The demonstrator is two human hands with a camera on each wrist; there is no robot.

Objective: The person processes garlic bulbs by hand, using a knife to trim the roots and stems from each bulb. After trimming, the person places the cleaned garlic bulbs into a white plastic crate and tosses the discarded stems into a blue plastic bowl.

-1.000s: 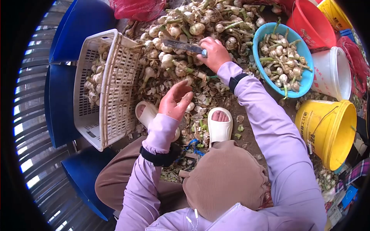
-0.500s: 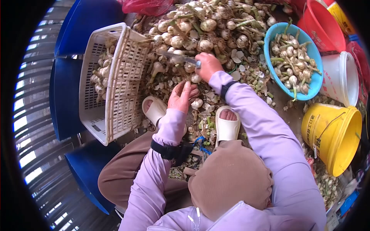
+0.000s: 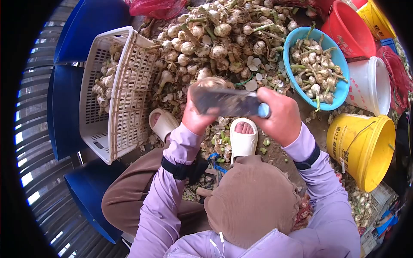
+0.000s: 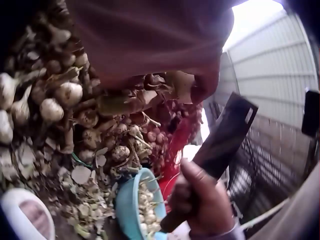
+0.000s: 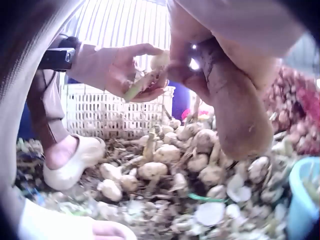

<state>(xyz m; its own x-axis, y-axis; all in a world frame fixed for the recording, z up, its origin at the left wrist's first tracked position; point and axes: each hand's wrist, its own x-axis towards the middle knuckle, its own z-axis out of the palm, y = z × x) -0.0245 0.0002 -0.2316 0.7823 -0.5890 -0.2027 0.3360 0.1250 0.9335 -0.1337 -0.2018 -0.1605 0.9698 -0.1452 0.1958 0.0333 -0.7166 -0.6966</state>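
Note:
My left hand [image 3: 195, 112] grips a garlic bulb, partly hidden behind the blade in the head view. In the right wrist view the left hand [image 5: 131, 75] has its fingers round the pale bulb [image 5: 160, 61], with a green stem [image 5: 134, 91] pointing down. My right hand [image 3: 282, 117] grips the handle of a wide-bladed knife [image 3: 228, 102], its blurred blade reaching across to the left hand. The left wrist view shows the knife blade [image 4: 227, 135] tilted upward from the right hand [image 4: 207, 200]. A heap of garlic [image 3: 223, 30] lies beyond both hands.
A white crate [image 3: 129, 99] with garlic stands at the left beside blue panels [image 3: 66, 112]. To the right are a blue basin [image 3: 287, 64] of garlic, a red bucket [image 3: 350, 34], a white bucket [image 3: 361, 81] and a yellow bucket [image 3: 350, 146]. Peelings and sandals [image 3: 244, 144] lie below.
My left hand, empty before, now holds a bulb. The right hand has moved back from the heap with the knife, down and to the right, and the blade is beside the left hand.

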